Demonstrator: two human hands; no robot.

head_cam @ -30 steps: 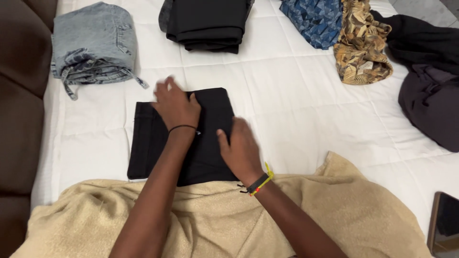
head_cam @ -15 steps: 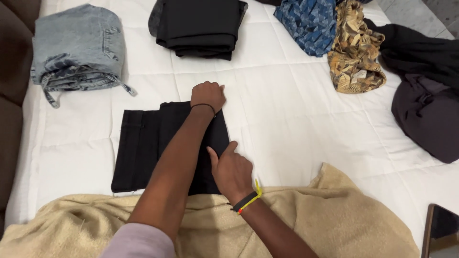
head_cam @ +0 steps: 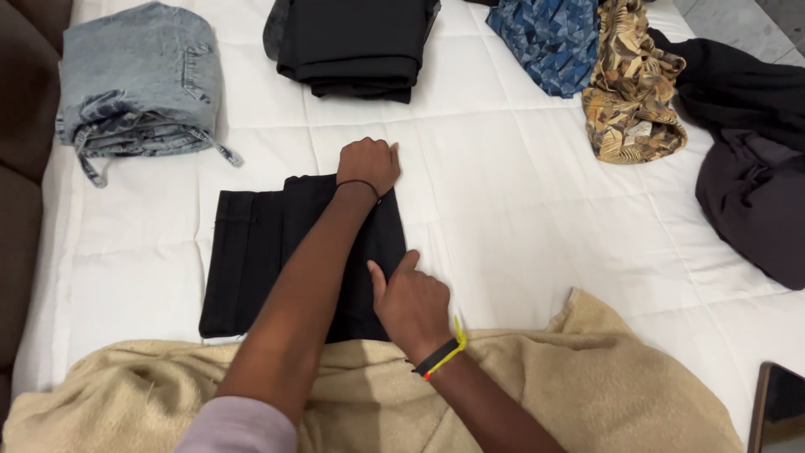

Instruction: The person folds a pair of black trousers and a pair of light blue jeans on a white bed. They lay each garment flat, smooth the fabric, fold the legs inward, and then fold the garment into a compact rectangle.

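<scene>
A folded black garment (head_cam: 251, 252) lies flat on the white quilted bed (head_cam: 520, 218). My left hand (head_cam: 369, 164) reaches across to its far right corner, fingers curled on the cloth edge. My right hand (head_cam: 412, 304) rests at the near right edge of the same garment, thumb and forefinger spread against the fabric. A black band circles my left wrist, and black and yellow bands circle the right wrist.
A folded pale denim piece (head_cam: 138, 80) sits far left, a folded black stack (head_cam: 352, 42) at the top middle. Blue patterned (head_cam: 549, 38), tan leafy (head_cam: 633, 88) and dark loose clothes (head_cam: 755, 176) lie at right. A beige blanket (head_cam: 587, 386) covers the near edge. A dark device (head_cam: 780, 407) shows bottom right.
My left hand has slid from the garment's top middle over to its far right corner. My right hand has moved to the right edge. The garment looks narrower, folded in.
</scene>
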